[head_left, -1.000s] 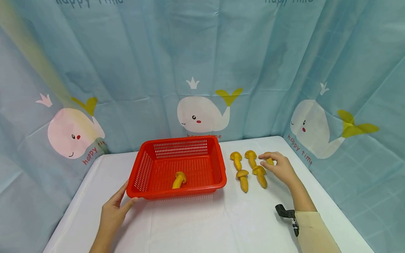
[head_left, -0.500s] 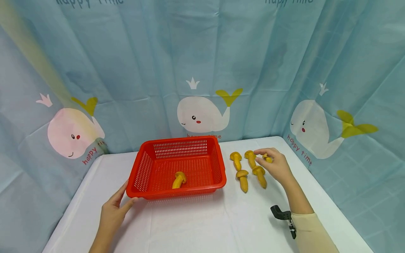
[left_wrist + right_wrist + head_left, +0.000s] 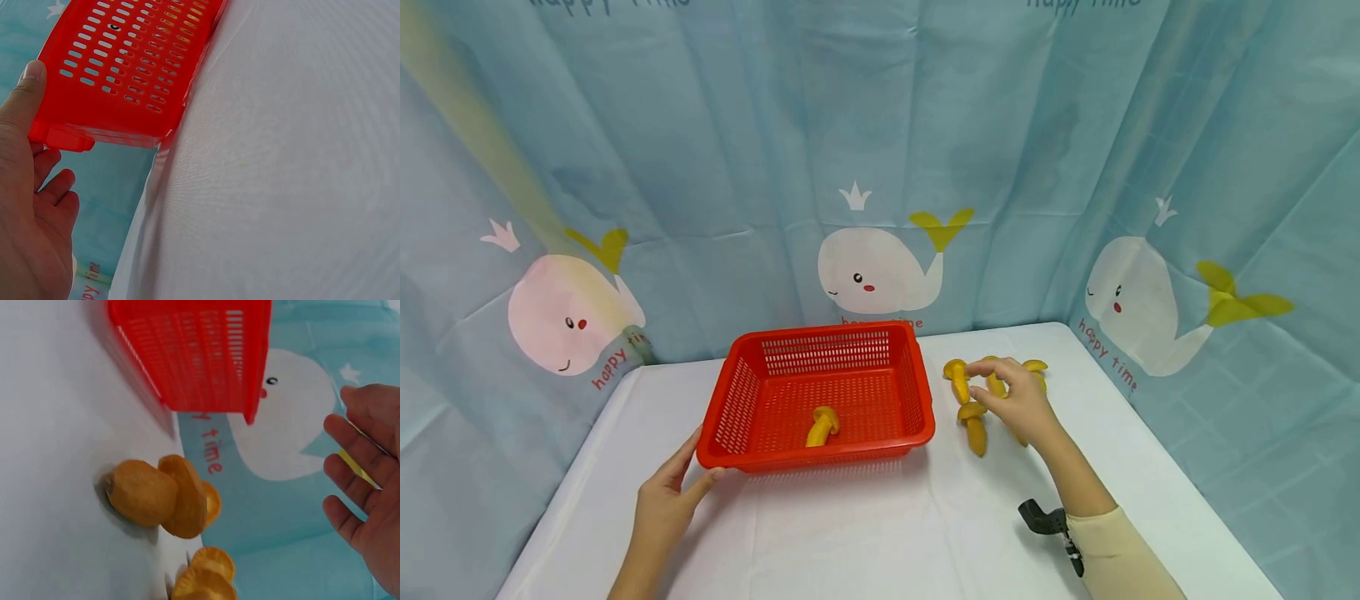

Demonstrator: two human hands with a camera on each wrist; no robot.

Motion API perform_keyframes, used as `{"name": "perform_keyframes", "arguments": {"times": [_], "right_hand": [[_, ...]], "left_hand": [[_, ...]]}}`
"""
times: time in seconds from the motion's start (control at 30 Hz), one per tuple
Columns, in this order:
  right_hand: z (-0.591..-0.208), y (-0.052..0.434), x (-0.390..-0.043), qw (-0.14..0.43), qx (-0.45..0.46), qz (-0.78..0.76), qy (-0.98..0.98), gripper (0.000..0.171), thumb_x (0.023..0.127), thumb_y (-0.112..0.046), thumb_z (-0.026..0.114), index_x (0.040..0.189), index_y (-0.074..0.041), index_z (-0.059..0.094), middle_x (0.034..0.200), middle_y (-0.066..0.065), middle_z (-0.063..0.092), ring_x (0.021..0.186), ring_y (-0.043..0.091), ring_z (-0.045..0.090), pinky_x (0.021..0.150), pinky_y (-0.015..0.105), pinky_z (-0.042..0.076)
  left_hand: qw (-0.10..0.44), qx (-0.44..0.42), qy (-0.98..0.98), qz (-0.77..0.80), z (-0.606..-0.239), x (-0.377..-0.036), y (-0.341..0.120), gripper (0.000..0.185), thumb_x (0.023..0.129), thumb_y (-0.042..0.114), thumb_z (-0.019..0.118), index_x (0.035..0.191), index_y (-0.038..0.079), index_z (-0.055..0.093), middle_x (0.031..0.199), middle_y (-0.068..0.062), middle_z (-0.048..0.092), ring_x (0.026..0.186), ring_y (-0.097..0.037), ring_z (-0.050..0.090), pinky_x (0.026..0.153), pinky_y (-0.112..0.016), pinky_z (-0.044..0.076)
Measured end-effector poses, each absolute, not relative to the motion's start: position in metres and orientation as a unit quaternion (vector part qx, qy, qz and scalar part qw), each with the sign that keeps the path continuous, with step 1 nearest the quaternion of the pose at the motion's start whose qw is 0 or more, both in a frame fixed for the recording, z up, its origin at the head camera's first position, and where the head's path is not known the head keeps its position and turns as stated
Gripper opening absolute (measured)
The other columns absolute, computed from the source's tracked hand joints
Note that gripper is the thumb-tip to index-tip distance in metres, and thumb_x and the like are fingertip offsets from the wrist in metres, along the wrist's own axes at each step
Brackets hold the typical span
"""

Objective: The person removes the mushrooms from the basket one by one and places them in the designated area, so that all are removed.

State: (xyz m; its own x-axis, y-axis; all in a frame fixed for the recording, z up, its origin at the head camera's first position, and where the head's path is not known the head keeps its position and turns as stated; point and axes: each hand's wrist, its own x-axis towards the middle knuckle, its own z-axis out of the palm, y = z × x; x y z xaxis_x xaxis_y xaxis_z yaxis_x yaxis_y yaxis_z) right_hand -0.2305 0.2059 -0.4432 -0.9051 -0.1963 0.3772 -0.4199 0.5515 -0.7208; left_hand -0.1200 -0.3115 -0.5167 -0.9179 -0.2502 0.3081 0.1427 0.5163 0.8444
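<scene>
Five yellow toy mushrooms show in all — one lies inside the red basket (image 3: 816, 398), the mushroom in the basket (image 3: 822, 425), well to the left of the right hand (image 3: 1011, 402), and four lie in a loose cluster on the table (image 3: 880, 533) right under that hand. The right hand hovers over the cluster with its fingers (image 3: 350, 481) relaxed and spread, holding nothing; the wrist view shows an empty palm above the nearest mushroom (image 3: 156, 495), which lies on its side with its cap toward the curtain. Nearest the fingertips in the head view are the front left mushroom (image 3: 974, 423) and the back left mushroom (image 3: 957, 377); the back right mushroom (image 3: 1036, 368) peeks out just beyond the knuckles. The left hand (image 3: 664, 508) rests at the basket's near left corner, thumb (image 3: 25, 87) laid flat against the rim — likely to keep the light basket from sliding. A whale-print curtain (image 3: 880, 167) hangs behind everything.
</scene>
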Motion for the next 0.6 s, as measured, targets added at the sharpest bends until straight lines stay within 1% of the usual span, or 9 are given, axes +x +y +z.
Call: {"name": "perform_keyframes", "arguments": {"times": [0.1, 0.17, 0.33, 0.43, 0.53, 0.6], "right_hand": [[-0.445, 0.199, -0.228, 0.130, 0.190, 0.439, -0.869, 0.029, 0.090, -0.020, 0.082, 0.117, -0.018, 0.073, 0.116, -0.003, 0.073, 0.115, 0.020, 0.061, 0.104, 0.055, 0.052], [-0.446, 0.195, -0.226, 0.130, 0.201, 0.441, -0.865, 0.028, 0.090, -0.017, 0.082, 0.116, -0.018, 0.074, 0.115, -0.004, 0.073, 0.115, 0.020, 0.062, 0.104, 0.054, 0.053], [-0.446, 0.190, -0.222, 0.118, 0.219, 0.432, -0.867, 0.028, 0.091, -0.019, 0.081, 0.118, -0.020, 0.074, 0.118, -0.008, 0.073, 0.117, 0.018, 0.062, 0.105, 0.053, 0.053], [-0.444, 0.186, -0.223, 0.113, 0.225, 0.432, -0.866, 0.028, 0.091, -0.021, 0.080, 0.119, -0.023, 0.074, 0.120, -0.009, 0.072, 0.119, 0.017, 0.062, 0.107, 0.054, 0.052], [-0.442, 0.178, -0.224, 0.107, 0.223, 0.437, -0.865, 0.028, 0.091, -0.022, 0.080, 0.119, -0.024, 0.074, 0.119, -0.011, 0.071, 0.120, 0.016, 0.061, 0.107, 0.055, 0.051], [-0.439, 0.170, -0.225, 0.099, 0.224, 0.439, -0.865, 0.028, 0.091, -0.023, 0.080, 0.119, -0.025, 0.074, 0.119, -0.011, 0.071, 0.121, 0.016, 0.060, 0.105, 0.054, 0.052]], "left_hand": [[0.201, 0.031, -0.848, -0.490, -0.517, -0.120, -0.311, 0.075, 0.086, 0.013, 0.083, 0.152, 0.027, 0.051, 0.154, -0.002, 0.052, 0.135, 0.015, 0.042, 0.101, -0.002, 0.037], [0.205, 0.027, -0.846, -0.492, -0.517, -0.120, -0.311, 0.075, 0.085, 0.011, 0.083, 0.152, 0.026, 0.051, 0.154, -0.002, 0.053, 0.135, 0.014, 0.043, 0.102, -0.002, 0.037], [0.211, 0.013, -0.842, -0.497, -0.519, -0.121, -0.310, 0.076, 0.084, 0.006, 0.084, 0.151, 0.019, 0.052, 0.153, -0.005, 0.053, 0.135, 0.012, 0.044, 0.102, -0.003, 0.037], [0.205, 0.017, -0.840, -0.502, -0.518, -0.121, -0.309, 0.075, 0.085, 0.008, 0.083, 0.152, 0.021, 0.051, 0.154, -0.004, 0.053, 0.136, 0.012, 0.043, 0.102, -0.003, 0.037], [0.202, 0.024, -0.837, -0.508, -0.516, -0.121, -0.310, 0.075, 0.086, 0.009, 0.082, 0.152, 0.025, 0.051, 0.154, 0.000, 0.052, 0.138, 0.010, 0.043, 0.103, -0.004, 0.038], [0.206, 0.022, -0.836, -0.508, -0.516, -0.121, -0.311, 0.075, 0.085, 0.007, 0.082, 0.152, 0.025, 0.051, 0.154, 0.000, 0.053, 0.138, 0.009, 0.043, 0.103, -0.003, 0.037]]}}
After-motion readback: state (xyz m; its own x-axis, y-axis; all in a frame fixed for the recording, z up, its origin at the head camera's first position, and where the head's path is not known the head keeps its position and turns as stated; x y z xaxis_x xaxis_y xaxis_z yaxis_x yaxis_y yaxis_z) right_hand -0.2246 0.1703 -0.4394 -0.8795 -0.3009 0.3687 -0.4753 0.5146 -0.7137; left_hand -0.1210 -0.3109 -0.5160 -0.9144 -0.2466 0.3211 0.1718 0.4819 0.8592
